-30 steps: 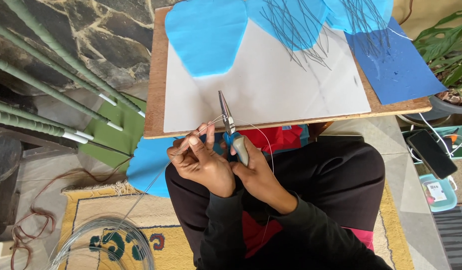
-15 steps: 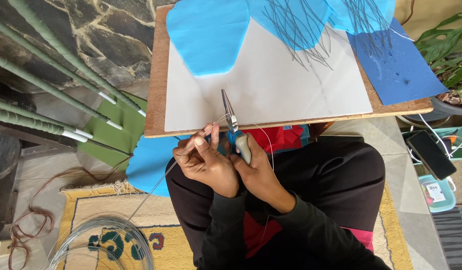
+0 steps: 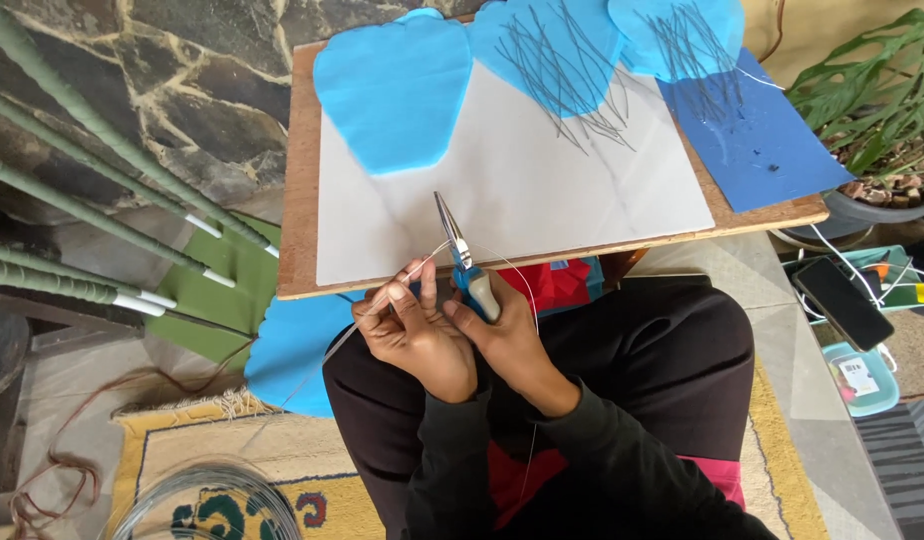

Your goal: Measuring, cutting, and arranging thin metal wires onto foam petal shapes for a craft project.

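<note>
My right hand (image 3: pixel 507 335) grips the blue handles of long-nose pliers (image 3: pixel 456 250), whose thin jaws point up over the white sheet (image 3: pixel 542 190). The jaws are closed on a thin silver wire (image 3: pixel 422 265). My left hand (image 3: pixel 407 325) pinches that same wire just left of the pliers, and the wire trails down-left past my knee. Both hands sit close together at the near edge of a wooden board (image 3: pixel 297 200) resting over my lap.
Light-blue foam cutouts (image 3: pixel 392 90) and a dark-blue sheet (image 3: pixel 757 140) lie on the board, with several cut wire pieces (image 3: pixel 572 70). Green wrapped stems (image 3: pixel 72 200) lean at left. A potted plant (image 3: pixel 872 110), a phone (image 3: pixel 842 300) and a glass bowl (image 3: pixel 207 505) surround me.
The hands and pliers stayed near the board's edge, shifting slightly; the pliers tilted a little and the wire between the hands moved with them.
</note>
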